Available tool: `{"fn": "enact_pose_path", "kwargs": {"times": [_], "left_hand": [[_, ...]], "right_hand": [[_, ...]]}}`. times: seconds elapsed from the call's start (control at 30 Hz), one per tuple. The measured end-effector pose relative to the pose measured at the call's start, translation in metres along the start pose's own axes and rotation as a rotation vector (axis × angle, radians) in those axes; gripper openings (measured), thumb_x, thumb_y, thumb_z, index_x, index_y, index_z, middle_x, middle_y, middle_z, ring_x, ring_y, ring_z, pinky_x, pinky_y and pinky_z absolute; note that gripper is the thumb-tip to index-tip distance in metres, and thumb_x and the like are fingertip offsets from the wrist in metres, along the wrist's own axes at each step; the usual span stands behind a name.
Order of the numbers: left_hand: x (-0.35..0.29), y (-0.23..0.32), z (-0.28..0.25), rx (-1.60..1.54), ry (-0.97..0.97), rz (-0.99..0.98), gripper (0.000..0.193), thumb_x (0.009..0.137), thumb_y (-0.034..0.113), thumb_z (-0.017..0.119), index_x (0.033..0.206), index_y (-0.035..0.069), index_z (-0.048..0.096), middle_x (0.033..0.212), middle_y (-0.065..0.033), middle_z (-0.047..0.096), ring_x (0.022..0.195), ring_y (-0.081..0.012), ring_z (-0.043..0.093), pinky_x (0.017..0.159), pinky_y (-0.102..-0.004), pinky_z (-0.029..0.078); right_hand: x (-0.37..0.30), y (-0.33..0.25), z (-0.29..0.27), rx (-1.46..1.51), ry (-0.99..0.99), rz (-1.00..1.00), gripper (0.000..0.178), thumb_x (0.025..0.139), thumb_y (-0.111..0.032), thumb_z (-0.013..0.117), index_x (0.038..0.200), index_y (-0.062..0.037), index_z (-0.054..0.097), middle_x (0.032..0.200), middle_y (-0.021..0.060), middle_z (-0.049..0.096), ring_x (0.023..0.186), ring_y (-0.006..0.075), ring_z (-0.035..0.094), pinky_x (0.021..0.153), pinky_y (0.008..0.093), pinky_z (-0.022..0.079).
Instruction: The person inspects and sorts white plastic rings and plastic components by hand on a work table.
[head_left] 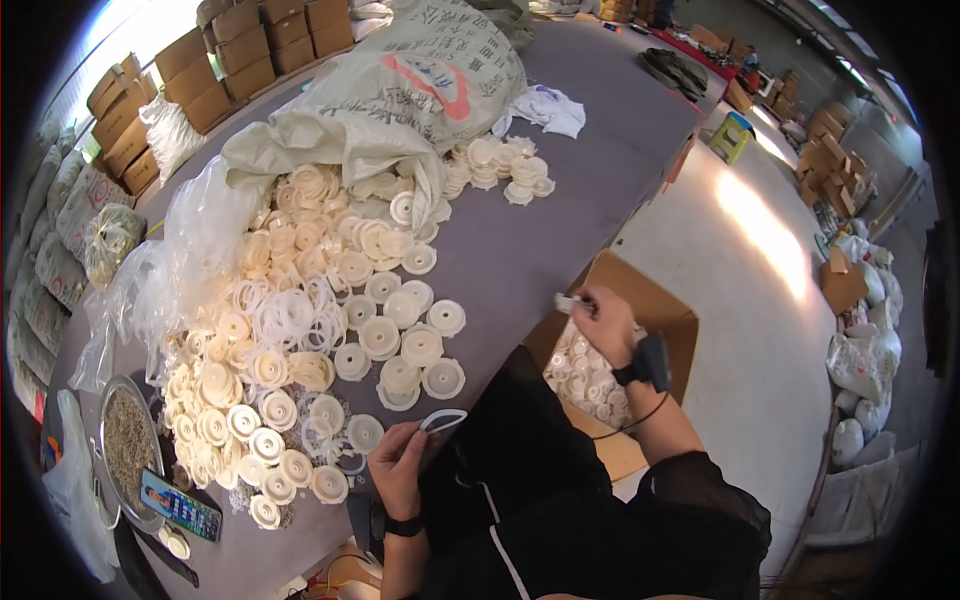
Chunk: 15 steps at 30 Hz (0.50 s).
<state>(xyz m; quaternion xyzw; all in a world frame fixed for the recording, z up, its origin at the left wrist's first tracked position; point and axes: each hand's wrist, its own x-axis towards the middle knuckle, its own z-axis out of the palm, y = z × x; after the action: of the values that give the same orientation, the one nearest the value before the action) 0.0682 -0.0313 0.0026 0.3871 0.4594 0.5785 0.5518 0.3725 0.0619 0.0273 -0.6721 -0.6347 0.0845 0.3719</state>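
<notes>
Between the thumb and fingers of my left hand (397,468) is a thin white plastic ring (445,412), at the near edge of the table. My right hand (607,325) is closed on a small whitish plastic part (570,303), partly hidden by the fingers. That hand is over a cardboard box (668,322) holding many cream-white pieces (580,372). On the table left of my hands lies a large heap of round cream plastic discs (300,215), some stacked. Loose translucent rings (285,315) lie among them.
A big woven sack (430,85) lies open behind the heap, with clear plastic film (195,250) beside it. A round metal pan (125,430) of small grains and a phone (180,505) are at the left. A white cloth (548,110) lies farther back. Sacks (865,360) line the right.
</notes>
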Motion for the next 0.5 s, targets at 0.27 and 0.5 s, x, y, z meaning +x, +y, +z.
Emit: {"fn": "enact_pose_path", "kwargs": {"times": [0.27,0.5], "left_hand": [[0.009,-0.001,0.012,-0.028,-0.084,-0.057,0.011,0.077,-0.003,0.054,0.085,-0.006,0.06,0.079,-0.0091,0.059,0.067,-0.0144,0.057,0.064,-0.023,0.045],[0.014,-0.01,-0.011,0.253,0.039,0.198,0.01,0.071,-0.006,0.055,0.08,-0.007,0.06,0.078,-0.0118,0.057,0.066,-0.0161,0.056,0.058,-0.0233,0.045]], "right_hand": [[0.038,0.07,-0.015,-0.097,-0.024,0.057,0.041,0.074,-0.02,0.056,0.112,-0.0062,0.05,0.093,0.0172,0.059,0.08,0.0308,0.058,0.069,0.0356,0.046],[0.157,0.104,0.051,-0.201,0.187,-0.169,0.046,0.077,-0.029,0.057,0.114,-0.0039,0.048,0.106,0.0181,0.053,0.098,0.0339,0.048,0.086,0.0394,0.037]]}}
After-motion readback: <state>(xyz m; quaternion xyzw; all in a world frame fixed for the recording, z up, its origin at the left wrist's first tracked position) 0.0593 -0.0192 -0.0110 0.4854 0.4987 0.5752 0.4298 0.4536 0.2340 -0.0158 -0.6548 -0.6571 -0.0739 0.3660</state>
